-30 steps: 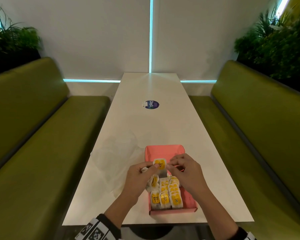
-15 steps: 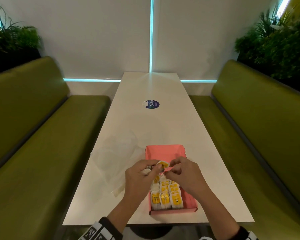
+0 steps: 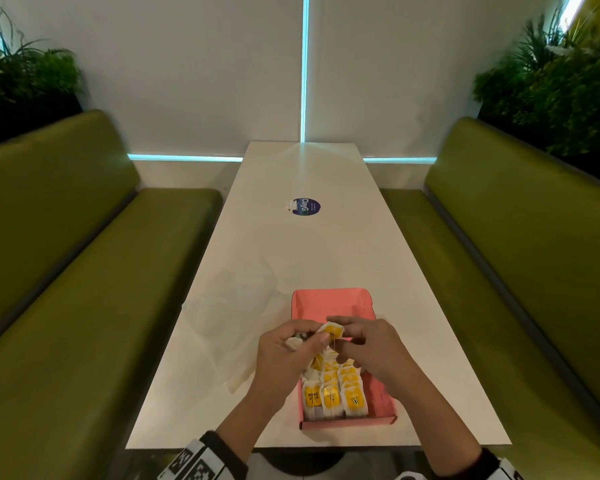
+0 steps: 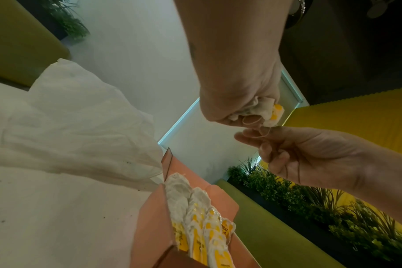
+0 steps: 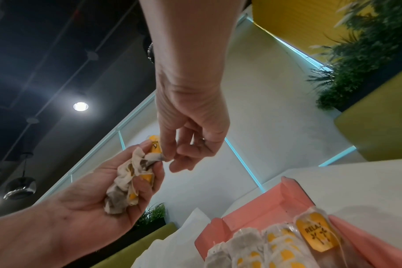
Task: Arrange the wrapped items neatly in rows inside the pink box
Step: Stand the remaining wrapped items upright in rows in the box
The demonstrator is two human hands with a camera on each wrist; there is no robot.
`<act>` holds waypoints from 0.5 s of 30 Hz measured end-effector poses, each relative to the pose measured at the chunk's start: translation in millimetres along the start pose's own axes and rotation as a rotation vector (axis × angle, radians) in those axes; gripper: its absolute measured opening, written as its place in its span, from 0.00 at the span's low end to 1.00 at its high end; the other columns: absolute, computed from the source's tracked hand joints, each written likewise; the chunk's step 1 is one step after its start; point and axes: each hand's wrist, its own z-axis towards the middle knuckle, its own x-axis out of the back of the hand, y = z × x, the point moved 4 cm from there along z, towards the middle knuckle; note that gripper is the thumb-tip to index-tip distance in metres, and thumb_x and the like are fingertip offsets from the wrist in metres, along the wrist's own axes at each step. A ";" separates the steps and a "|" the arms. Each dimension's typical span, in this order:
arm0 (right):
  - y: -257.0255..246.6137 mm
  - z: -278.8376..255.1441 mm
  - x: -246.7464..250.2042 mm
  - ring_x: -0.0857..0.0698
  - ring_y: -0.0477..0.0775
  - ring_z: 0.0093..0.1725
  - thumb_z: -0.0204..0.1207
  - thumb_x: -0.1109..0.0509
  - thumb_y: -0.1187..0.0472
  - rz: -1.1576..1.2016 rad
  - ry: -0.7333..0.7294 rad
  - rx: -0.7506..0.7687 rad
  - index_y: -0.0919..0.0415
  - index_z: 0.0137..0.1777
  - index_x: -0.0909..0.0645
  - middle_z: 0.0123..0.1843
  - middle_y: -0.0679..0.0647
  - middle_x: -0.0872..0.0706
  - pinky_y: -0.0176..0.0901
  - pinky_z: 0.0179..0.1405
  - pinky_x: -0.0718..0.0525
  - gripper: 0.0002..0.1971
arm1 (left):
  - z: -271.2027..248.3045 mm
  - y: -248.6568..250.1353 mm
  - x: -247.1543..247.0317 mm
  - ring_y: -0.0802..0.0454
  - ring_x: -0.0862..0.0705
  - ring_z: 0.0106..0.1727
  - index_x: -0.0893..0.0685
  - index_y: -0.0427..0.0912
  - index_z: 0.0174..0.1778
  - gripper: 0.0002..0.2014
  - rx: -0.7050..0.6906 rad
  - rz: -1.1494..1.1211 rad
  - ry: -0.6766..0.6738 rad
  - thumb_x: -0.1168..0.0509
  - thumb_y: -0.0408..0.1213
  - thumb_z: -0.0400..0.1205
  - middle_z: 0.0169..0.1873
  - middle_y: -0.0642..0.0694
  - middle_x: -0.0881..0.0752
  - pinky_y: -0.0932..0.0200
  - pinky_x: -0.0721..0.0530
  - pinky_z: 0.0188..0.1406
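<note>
Left hand clutching a bunch of wrapped items above the pink box, right hand pinching the top one's edge, rows filling the box's near end on the table

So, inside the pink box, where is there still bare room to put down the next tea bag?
The far part of the box is bare, bordered by its far wall and the hands. The near part is crowded with rows of tea bags. A narrow pink strip stays free between the rows and the right wall. The left hand holds several bags; the right hand pinches one.
</note>
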 end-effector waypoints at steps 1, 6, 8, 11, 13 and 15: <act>0.1 -0.8 0.2 0.16 0.40 0.29 0.73 0.28 0.67 0.063 -0.013 -0.011 0.54 0.53 0.12 0.56 0.35 0.16 0.26 0.25 0.24 0.11 | 0.5 -0.7 0.6 0.53 0.13 0.33 0.10 0.42 0.38 0.06 0.024 -0.023 0.003 0.27 0.26 0.72 0.30 0.45 0.11 0.63 0.17 0.31; 1.9 -2.9 0.9 0.15 0.43 0.32 0.70 0.26 0.69 0.225 -0.051 -0.034 0.51 0.49 0.12 0.32 0.43 0.11 0.30 0.30 0.22 0.13 | 2.8 -2.4 2.8 0.52 0.13 0.33 0.11 0.39 0.39 0.08 0.097 -0.085 0.011 0.27 0.36 0.66 0.32 0.43 0.10 0.62 0.18 0.28; 4.0 -2.2 0.8 0.16 0.43 0.33 0.67 0.23 0.69 0.235 -0.055 -0.048 0.56 0.46 0.11 0.31 0.47 0.11 0.34 0.33 0.21 0.10 | 3.4 -3.4 3.2 0.53 0.14 0.34 0.11 0.38 0.41 0.08 0.102 -0.067 0.022 0.27 0.36 0.68 0.32 0.45 0.11 0.63 0.19 0.27; 7.6 -1.9 -1.0 0.16 0.41 0.34 0.66 0.21 0.67 0.203 -0.087 -0.075 0.61 0.46 0.13 0.33 0.45 0.12 0.31 0.34 0.21 0.09 | 2.7 -5.4 2.2 0.58 0.15 0.31 0.12 0.38 0.42 0.02 0.118 -0.056 0.031 0.29 0.31 0.75 0.30 0.50 0.12 0.66 0.20 0.25; 9.6 -1.0 -1.6 0.15 0.42 0.43 0.66 0.21 0.64 0.156 -0.083 -0.053 0.59 0.45 0.12 0.43 0.45 0.12 0.34 0.45 0.19 0.07 | 1.6 -6.5 0.5 0.61 0.17 0.27 0.14 0.38 0.41 0.02 0.128 -0.055 0.037 0.31 0.31 0.77 0.27 0.52 0.14 0.69 0.23 0.22; 10.1 -0.5 -0.8 0.17 0.43 0.51 0.67 0.22 0.60 0.100 -0.055 -0.020 0.54 0.41 0.12 0.51 0.42 0.14 0.38 0.54 0.21 0.04 | 0.6 -8.3 -0.3 0.61 0.19 0.25 0.15 0.38 0.40 0.03 0.143 -0.055 0.058 0.32 0.32 0.78 0.26 0.51 0.15 0.70 0.24 0.20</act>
